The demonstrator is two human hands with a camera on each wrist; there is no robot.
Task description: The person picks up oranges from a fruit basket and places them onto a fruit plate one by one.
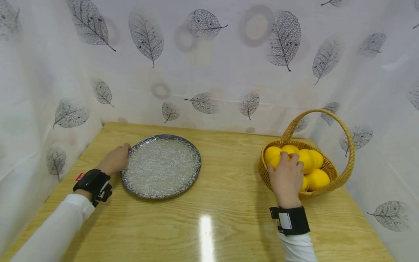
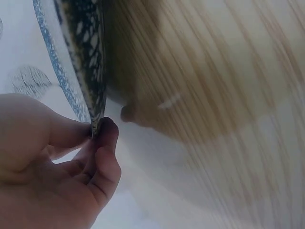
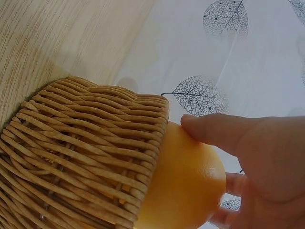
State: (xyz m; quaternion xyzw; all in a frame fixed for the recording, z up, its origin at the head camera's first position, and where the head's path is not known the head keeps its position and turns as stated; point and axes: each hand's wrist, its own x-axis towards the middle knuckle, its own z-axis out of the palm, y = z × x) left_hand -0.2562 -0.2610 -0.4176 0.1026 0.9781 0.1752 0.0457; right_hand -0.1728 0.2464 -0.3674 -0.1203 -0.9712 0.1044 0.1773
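My left hand (image 1: 116, 160) pinches the left rim of a round plate (image 1: 162, 167) with a speckled grey face and a dark blue edge. In the left wrist view the thumb (image 2: 66, 131) lies on the upper side of the rim, with curled fingers beneath it. Over at the right, my right hand (image 1: 287, 178) reaches into a wicker basket (image 1: 266, 174) full of yellow fruit (image 1: 317, 179). Its thumb and fingers grip one rounded yellow fruit (image 3: 183, 181), which bulges above the basket's rim. The palm side of that hand partly hides the fruit.
The basket's tall arched handle (image 1: 350, 149) leans out to the right. Plate and basket stand on a glossy wooden table (image 1: 229, 174), with a stretch of tabletop between them. White curtains (image 1: 216, 65) printed with grey leaves hang behind the table and along both sides.
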